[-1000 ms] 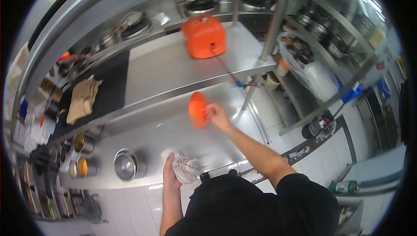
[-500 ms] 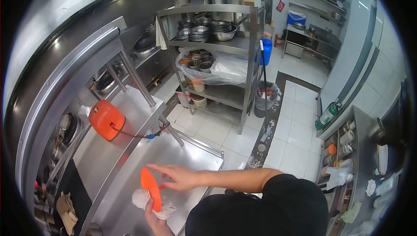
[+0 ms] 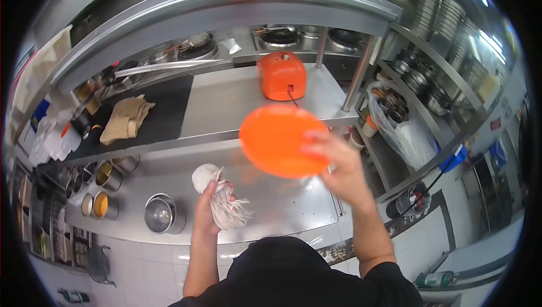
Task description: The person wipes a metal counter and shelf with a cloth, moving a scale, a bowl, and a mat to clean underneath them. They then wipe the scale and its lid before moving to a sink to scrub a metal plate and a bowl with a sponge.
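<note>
My left hand (image 3: 210, 201) is closed around a white cloth (image 3: 228, 211), whose stringy end hangs down to the right and whose rounded bunch sticks out on top. My right hand (image 3: 337, 163) grips the right edge of a flat orange oval plate (image 3: 276, 140), blurred by motion. The plate is held up over the steel counter (image 3: 282, 202), its broad face towards me, apart from the cloth. Behind it, on the raised shelf, stands an orange appliance (image 3: 283, 76) with a cord.
Nested metal bowls (image 3: 162, 214) stand on the counter's left, beside metal pots (image 3: 105, 205) with yellow contents. A folded tan cloth (image 3: 127, 118) lies on the black mat (image 3: 172, 101). Burners with pans line the back. A steel rack (image 3: 426, 112) with bowls is at right.
My view has swung left to face the counter. The orange plate has come away from the cloth; my right hand now holds it up to the right, while the cloth stays in my left.
</note>
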Demonstrator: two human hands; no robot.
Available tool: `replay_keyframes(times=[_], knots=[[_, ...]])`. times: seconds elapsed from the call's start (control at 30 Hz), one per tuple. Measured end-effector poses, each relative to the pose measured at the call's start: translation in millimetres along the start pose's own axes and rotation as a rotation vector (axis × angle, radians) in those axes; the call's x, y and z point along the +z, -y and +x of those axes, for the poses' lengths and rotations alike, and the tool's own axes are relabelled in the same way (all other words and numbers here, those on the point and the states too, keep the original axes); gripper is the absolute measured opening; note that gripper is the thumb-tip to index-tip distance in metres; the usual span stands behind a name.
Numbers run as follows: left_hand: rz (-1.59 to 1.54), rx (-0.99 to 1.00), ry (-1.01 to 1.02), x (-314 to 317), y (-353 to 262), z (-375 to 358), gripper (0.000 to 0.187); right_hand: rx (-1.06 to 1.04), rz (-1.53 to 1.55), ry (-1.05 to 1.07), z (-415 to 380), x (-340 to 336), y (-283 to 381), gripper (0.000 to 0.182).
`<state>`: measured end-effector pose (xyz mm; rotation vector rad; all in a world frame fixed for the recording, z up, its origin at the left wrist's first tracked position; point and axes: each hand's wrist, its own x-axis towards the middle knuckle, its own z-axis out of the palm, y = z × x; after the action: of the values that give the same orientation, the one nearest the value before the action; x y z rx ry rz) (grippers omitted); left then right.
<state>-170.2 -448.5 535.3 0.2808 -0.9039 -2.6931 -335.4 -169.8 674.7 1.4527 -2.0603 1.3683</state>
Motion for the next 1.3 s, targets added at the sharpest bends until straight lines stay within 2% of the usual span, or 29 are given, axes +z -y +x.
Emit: replay_keyframes(times=[0.07,0.13,0.2,0.27,0.43,0.6,0.9,1.0,1.1,1.23,1.27,1.3], knots=[[0.019,0.035,-0.073,-7,-8,-6,0.04,-0.037,-0.089,-0.148,39,-3,-6,0.043],[0.013,0.046,-0.097,-16,-13,-13,0.037,-0.148,-0.304,-0.295,80,-1,-26,0.037],[0.004,0.039,-0.128,-23,-14,-20,0.036,-0.137,-0.299,-0.367,117,4,-49,0.03],[0.003,0.027,-0.149,-33,-11,-26,0.036,0.022,-0.31,-0.346,146,6,-80,0.023],[0.015,0.028,-0.175,-48,-3,-33,0.036,0.031,-0.288,-0.295,192,12,-113,0.027],[-0.009,0.049,-0.208,-51,-4,-37,0.034,0.014,-0.34,-0.218,207,20,-132,0.028],[0.0,0.039,-0.195,-56,-5,-32,0.035,0.01,-0.475,-0.236,203,18,-129,0.025],[0.028,0.019,-0.173,-58,-1,-26,0.036,-0.154,-0.431,-0.26,205,19,-141,0.023],[0.029,-0.003,-0.15,-55,4,-21,0.037,-0.047,-0.459,-0.119,201,21,-139,0.021],[0.002,-0.044,-0.193,-39,7,-19,0.035,-0.06,-0.624,-0.101,197,17,-156,0.033],[0.052,-0.044,-0.131,-55,14,-16,0.042,-0.097,-0.703,-0.173,186,17,-142,0.036],[0.047,-0.05,-0.163,-53,13,-18,0.043,-0.135,-0.786,-0.243,180,15,-122,0.04]])
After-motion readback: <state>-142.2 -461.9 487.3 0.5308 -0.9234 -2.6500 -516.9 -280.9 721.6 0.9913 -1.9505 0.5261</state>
